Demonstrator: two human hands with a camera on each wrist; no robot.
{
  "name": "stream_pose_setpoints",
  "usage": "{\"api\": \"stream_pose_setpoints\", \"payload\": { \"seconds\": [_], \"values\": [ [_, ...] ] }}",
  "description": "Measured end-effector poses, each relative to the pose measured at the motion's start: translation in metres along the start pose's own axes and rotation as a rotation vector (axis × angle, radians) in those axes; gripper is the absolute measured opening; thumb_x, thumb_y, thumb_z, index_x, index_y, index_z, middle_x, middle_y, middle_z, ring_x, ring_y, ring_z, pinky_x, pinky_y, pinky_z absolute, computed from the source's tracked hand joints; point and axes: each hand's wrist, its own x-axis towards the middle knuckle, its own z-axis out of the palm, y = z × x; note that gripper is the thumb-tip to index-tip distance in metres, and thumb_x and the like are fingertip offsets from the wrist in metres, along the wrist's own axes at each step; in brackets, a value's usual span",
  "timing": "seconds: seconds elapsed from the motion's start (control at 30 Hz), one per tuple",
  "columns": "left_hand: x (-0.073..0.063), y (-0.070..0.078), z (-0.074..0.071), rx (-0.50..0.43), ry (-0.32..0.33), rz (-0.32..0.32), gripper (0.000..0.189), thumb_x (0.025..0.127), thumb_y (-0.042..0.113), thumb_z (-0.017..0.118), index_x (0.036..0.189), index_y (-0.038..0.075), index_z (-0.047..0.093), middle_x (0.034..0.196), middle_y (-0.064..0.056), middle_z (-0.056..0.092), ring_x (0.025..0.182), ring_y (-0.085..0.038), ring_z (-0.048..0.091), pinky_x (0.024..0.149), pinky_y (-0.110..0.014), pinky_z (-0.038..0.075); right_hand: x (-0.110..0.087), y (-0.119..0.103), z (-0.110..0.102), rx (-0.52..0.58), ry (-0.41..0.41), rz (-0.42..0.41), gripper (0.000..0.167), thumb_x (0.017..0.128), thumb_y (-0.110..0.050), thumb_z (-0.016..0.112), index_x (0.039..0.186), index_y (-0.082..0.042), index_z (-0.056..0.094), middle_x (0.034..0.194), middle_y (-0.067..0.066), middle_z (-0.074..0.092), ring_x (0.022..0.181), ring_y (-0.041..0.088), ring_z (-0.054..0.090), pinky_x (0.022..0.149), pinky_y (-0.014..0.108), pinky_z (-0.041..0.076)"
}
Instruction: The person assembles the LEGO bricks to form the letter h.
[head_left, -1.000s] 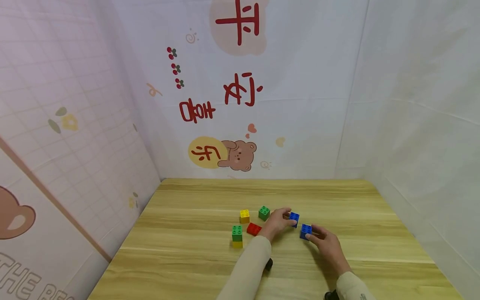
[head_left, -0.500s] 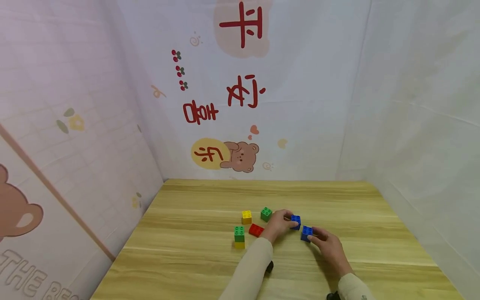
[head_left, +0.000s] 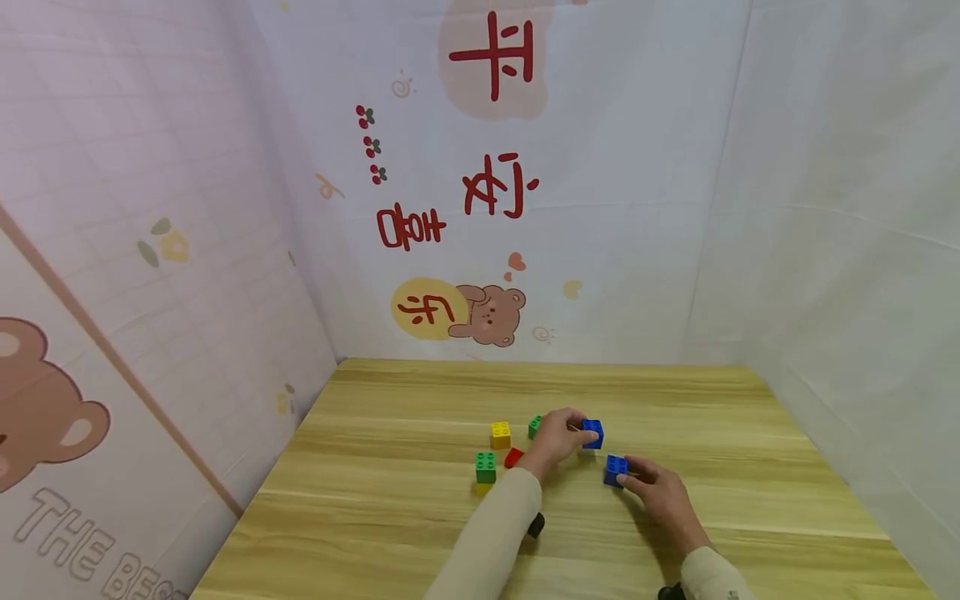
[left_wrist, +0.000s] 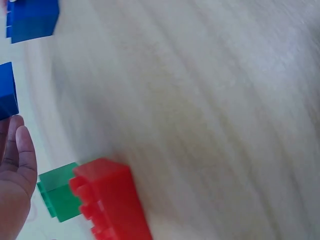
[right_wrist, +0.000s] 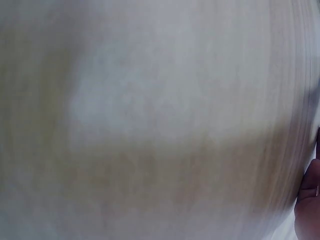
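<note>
In the head view, my left hand pinches a blue toy building block between thumb and fingers, a little above the table. In the left wrist view that block is partly cut off by the frame edge. My right hand grips a second blue block, which sits nearer the front and slightly to the right, apart from the first. The right wrist view catches only part of the right hand at its edge, and no block shows there.
Left of my left arm stands a green block over a yellow one, partly behind the sleeve. A single yellow block, a red block and another green block lie around. White cloth walls border the wooden table.
My left hand has raised its blue block slightly off the table. The right hand and its block stay nearly in place, while the head view has shifted a little.
</note>
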Motion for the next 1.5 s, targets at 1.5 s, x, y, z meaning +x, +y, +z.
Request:
{"api": "stream_pose_setpoints", "payload": {
  "seconds": [1.5],
  "values": [
    [-0.035, 0.027, -0.029, -0.062, 0.032, 0.013, 0.024, 0.090, 0.029, 0.075, 0.111, 0.020, 0.069, 0.100, 0.009, 0.066, 0.094, -0.011, 0.061, 0.088, -0.033, 0.053, 0.008, -0.012, 0.036, 0.025, -0.115, -0.090, 0.042, 0.094, -0.016, 0.070, 0.131, 0.002, 0.062, 0.121, 0.020, 0.066, 0.111, 0.035, 0.063, 0.096, 0.052, 0.047]
  ]
}}
